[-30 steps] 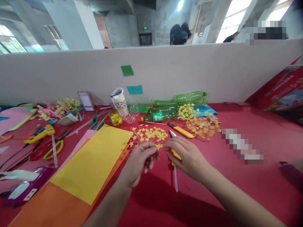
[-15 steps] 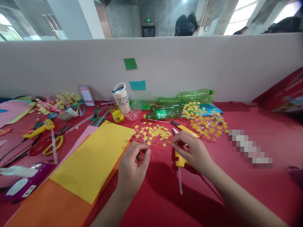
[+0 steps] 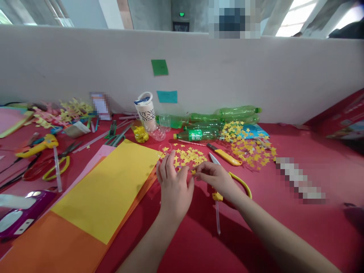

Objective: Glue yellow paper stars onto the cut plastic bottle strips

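Observation:
My right hand pinches a small yellow paper star between thumb and fingertips. Close beside it is my left hand, open, its fingers raised and apart; the tips come near the star, and I cannot tell whether they touch it. Behind both hands lies a loose pile of yellow stars. A yellow glue gun with a clear glue stick lies partly hidden under my right hand, along with scissors with a yellow handle.
Yellow paper lies over orange sheets at left. A yellow utility knife, more stars, green bottles and a white cup stand or lie toward the grey partition. Another glue gun is at far left.
My hands have come together over the front of the star pile. The left hand's fingers have opened from a pinch and moved up; the right has moved left with the star.

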`<state>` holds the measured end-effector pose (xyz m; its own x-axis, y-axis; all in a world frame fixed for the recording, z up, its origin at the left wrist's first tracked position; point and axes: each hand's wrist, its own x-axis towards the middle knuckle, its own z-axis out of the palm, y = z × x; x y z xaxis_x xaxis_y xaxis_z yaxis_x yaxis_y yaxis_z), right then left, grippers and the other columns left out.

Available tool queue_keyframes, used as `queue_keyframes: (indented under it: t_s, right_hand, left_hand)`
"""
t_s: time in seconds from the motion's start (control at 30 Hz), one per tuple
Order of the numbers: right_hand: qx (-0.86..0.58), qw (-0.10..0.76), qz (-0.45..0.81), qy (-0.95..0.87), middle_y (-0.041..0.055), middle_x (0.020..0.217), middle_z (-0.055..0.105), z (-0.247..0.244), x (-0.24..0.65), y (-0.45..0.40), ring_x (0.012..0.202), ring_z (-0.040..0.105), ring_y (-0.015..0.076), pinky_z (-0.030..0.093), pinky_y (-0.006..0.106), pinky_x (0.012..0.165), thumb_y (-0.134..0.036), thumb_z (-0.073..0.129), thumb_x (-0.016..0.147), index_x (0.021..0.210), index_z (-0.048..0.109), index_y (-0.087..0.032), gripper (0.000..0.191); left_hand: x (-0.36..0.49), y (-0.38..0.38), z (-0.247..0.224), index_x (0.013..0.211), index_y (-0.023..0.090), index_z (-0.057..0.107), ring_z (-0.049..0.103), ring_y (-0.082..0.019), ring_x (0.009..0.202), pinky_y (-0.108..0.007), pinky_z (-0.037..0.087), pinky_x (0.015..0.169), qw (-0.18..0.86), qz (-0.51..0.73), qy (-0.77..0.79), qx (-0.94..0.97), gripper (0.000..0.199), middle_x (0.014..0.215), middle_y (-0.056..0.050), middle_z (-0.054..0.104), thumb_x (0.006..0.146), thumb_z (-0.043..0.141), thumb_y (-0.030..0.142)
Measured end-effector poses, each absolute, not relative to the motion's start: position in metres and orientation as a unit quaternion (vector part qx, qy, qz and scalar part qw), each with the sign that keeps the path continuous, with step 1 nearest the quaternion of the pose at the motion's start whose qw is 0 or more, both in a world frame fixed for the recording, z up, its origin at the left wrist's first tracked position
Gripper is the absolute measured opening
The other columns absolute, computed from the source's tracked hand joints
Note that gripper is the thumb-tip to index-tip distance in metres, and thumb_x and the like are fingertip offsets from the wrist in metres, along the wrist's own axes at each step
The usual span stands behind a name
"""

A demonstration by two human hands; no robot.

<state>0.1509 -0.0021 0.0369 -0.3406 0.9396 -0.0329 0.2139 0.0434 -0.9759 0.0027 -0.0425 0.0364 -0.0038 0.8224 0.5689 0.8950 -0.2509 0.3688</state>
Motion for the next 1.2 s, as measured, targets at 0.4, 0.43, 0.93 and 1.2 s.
queue_keyframes:
  t_s: [0.4, 0.43, 0.93, 1.2]
  right_hand:
    - [-0.476, 0.361, 0.575, -0.559, -0.0038, 0.069, 0.054, 0.043, 0.148, -0.012, 0.062, 0.049, 0.0094, 0.039, 0.022, 0.059, -0.031, 0.064, 0.076, 0.073, 0.058, -0.019, 0.014]
    - [-0.473, 0.364, 0.581, -0.553, -0.0036, 0.069, 0.055, 0.044, 0.148, -0.012, 0.063, 0.049, 0.0096, 0.039, 0.022, 0.061, -0.030, 0.065, 0.075, 0.073, 0.059, -0.019, 0.013]
    - [-0.444, 0.360, 0.569, -0.591, 0.0002, 0.084, 0.059, 0.038, 0.151, -0.011, 0.078, 0.055, 0.0132, 0.042, 0.026, 0.072, -0.026, 0.064, 0.077, 0.072, 0.060, -0.021, 0.008]
    - [-0.470, 0.318, 0.494, -0.659, -0.0015, 0.076, 0.055, 0.040, 0.151, -0.012, 0.070, 0.051, 0.0122, 0.041, 0.025, 0.064, -0.023, 0.061, 0.078, 0.072, 0.059, -0.021, 0.006]
  left_hand:
    - [-0.006, -0.038, 0.020, 0.085, 0.021, 0.066, 0.034, -0.032, 0.131, -0.059, 0.020, 0.108, 0.011, -0.385, -0.603, -0.699, 0.009, 0.138, -0.013, 0.040, 0.079, 0.061, 0.018]
    - [-0.006, -0.039, 0.019, 0.085, 0.021, 0.066, 0.034, -0.032, 0.131, -0.059, 0.019, 0.108, 0.011, -0.396, -0.598, -0.697, 0.009, 0.137, -0.012, 0.040, 0.079, 0.060, 0.018]
    - [-0.006, -0.036, 0.011, 0.078, 0.022, 0.065, 0.044, -0.027, 0.124, -0.055, 0.021, 0.110, -0.038, -0.471, -0.567, -0.675, 0.014, 0.122, -0.006, 0.055, 0.074, 0.063, 0.009]
    - [-0.004, -0.036, 0.010, 0.073, 0.022, 0.065, 0.043, -0.027, 0.125, -0.058, 0.018, 0.110, -0.033, -0.468, -0.562, -0.681, 0.017, 0.122, -0.006, 0.057, 0.071, 0.062, 0.005]
